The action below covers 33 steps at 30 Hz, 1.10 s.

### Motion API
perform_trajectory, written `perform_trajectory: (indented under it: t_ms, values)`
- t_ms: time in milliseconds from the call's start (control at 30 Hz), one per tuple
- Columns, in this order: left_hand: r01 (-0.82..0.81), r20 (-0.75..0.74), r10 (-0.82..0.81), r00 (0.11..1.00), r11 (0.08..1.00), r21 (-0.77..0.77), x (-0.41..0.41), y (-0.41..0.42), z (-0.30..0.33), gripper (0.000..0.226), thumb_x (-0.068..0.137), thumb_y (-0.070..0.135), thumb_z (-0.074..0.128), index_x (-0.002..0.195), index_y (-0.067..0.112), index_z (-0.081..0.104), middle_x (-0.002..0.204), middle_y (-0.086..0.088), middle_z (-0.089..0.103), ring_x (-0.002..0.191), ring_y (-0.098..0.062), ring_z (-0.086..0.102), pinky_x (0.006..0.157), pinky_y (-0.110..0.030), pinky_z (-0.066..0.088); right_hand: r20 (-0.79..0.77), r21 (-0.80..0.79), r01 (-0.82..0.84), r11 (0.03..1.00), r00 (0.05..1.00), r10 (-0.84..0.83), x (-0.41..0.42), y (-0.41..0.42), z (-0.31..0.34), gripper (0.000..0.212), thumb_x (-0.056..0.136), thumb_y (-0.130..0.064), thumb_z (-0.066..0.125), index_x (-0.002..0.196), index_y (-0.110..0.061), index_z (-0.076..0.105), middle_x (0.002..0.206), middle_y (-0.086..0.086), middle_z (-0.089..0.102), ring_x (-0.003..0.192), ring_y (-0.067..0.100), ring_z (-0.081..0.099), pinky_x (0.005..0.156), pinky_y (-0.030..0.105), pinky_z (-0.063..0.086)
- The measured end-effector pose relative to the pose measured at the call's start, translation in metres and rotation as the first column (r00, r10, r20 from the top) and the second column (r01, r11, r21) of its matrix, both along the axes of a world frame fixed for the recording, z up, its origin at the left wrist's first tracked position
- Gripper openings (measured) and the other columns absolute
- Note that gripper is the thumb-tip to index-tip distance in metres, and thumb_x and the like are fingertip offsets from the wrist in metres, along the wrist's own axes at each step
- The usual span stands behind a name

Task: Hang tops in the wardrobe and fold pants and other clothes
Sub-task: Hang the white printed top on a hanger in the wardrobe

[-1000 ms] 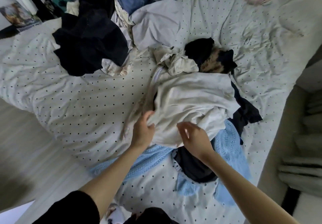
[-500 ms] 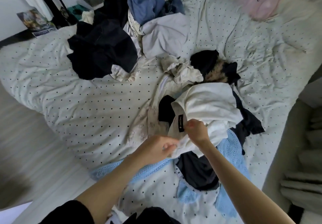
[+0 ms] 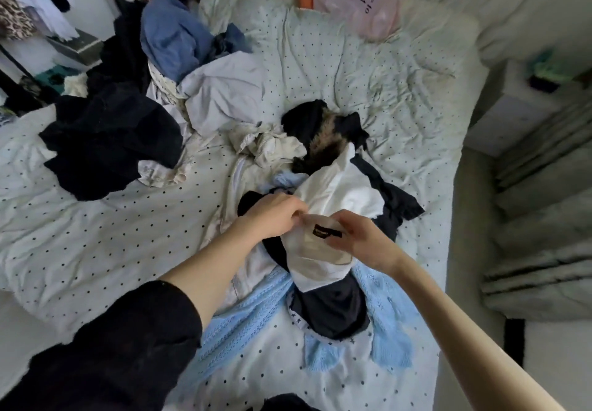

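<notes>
The bed (image 3: 96, 250) is heaped with clothes, and the white top (image 3: 339, 199) lies tangled in the pile near its right edge. If lifted, it may drag the dark garment (image 3: 333, 311) beneath. Left hand (image 3: 272, 215) and right hand (image 3: 362, 241) each pinch its collar.

free: bare dotted sheet (image 3: 96, 244) left of hands | blocked: black clothes heap (image 3: 109, 141) far-left, cream bundle (image 3: 266, 145) ahead
</notes>
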State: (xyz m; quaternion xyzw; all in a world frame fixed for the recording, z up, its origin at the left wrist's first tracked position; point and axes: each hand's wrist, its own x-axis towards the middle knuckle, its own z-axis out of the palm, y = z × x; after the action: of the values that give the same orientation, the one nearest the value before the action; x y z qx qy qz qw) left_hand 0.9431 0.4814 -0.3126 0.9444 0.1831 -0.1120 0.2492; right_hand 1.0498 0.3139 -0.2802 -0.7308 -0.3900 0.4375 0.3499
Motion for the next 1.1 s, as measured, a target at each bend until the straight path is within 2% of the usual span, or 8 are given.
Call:
perform_trajectory:
  t_ms: [133,267,433,567,667,767,933,1100]
  values:
    - [-0.078,0.245,0.051,0.968,0.992,0.104,-0.003,0.015,0.027,0.015,0.095,0.021,0.051,0.092,0.012,0.063,0.091,0.003,0.055,0.091,-0.021,0.057,0.078,-0.031,0.041,0.371,-0.04,0.051,0.998,0.928,-0.033,0.017,-0.003,0.014,0.023,0.085,-0.003,0.06,0.108,-0.006,0.058,0.091,0.009,0.062,0.082,0.023,0.054,0.065,0.021,0.038]
    - [-0.236,0.422,0.218,0.88,0.972,-0.009,-0.006,0.034,0.086,0.013,0.098,0.021,0.044,0.089,0.011,0.044,0.079,0.001,0.053,0.073,-0.017,0.05,0.065,-0.03,0.037,0.747,0.19,0.087,0.978,0.633,-0.202,0.029,0.046,0.068,0.016,0.09,-0.004,0.05,0.103,-0.004,0.059,0.102,0.015,0.06,0.089,0.034,0.058,0.071,0.036,0.045]
    - [-0.437,0.673,0.371,0.64,0.896,-0.078,-0.049,0.067,0.168,0.016,0.099,0.019,0.037,0.084,0.021,0.035,0.07,0.006,0.042,0.06,-0.001,0.04,0.052,-0.022,0.028,0.76,0.394,0.032,0.919,0.55,-0.345,0.016,0.095,0.149,0.023,0.089,-0.001,0.045,0.101,-0.004,0.065,0.103,0.016,0.06,0.087,0.037,0.059,0.072,0.038,0.046]
    - [-0.556,0.686,0.654,0.32,0.716,-0.422,-0.113,0.093,0.233,0.013,0.099,0.026,0.037,0.088,0.024,0.043,0.085,0.003,0.048,0.08,-0.013,0.048,0.072,-0.031,0.042,0.773,0.494,-0.14,0.858,0.521,-0.36,-0.031,0.132,0.22,0.027,0.087,-0.003,0.049,0.102,-0.011,0.069,0.105,0.013,0.066,0.095,0.036,0.06,0.074,0.035,0.044]
    - [-0.628,0.781,0.594,0.191,0.686,-0.368,-0.182,0.1,0.28,0.011,0.1,0.022,0.037,0.097,0.016,0.046,0.08,0.007,0.045,0.075,-0.008,0.041,0.064,-0.018,0.035,0.765,0.57,-0.248,0.784,0.509,-0.395,-0.084,0.159,0.273,0.024,0.087,-0.008,0.049,0.098,-0.015,0.07,0.103,0.012,0.068,0.094,0.036,0.061,0.072,0.035,0.047]
    - [-0.631,0.843,0.503,0.19,0.72,-0.288,-0.267,0.092,0.318,0.014,0.1,0.02,0.042,0.089,0.019,0.05,0.079,0.003,0.047,0.071,-0.006,0.04,0.058,-0.012,0.033,0.735,0.634,-0.329,0.7,0.537,-0.414,-0.148,0.179,0.32,0.027,0.086,-0.011,0.052,0.104,-0.018,0.071,0.108,0.011,0.069,0.101,0.036,0.06,0.079,0.037,0.047]
    - [-0.659,0.773,0.577,0.263,0.693,-0.293,-0.383,0.065,0.343,0.016,0.087,0.013,0.063,0.086,0.027,0.055,0.08,0.004,0.062,0.062,0.005,0.057,0.059,-0.01,0.044,0.677,0.7,-0.394,0.595,0.633,-0.376,-0.241,0.204,0.365,0.028,0.085,-0.009,0.052,0.102,-0.016,0.073,0.103,0.014,0.07,0.099,0.036,0.061,0.08,0.037,0.049]
    - [-0.909,0.709,0.669,0.225,0.407,-0.095,-0.551,0.014,0.337,0.021,0.081,0.01,0.071,0.074,0.029,0.063,0.076,0.008,0.061,0.073,-0.009,0.055,0.07,-0.023,0.042,0.743,0.62,-0.6,0.505,0.656,-0.134,-0.4,0.225,0.366,0.029,0.082,-0.005,0.052,0.099,-0.013,0.073,0.103,0.016,0.07,0.1,0.038,0.06,0.081,0.04,0.049]
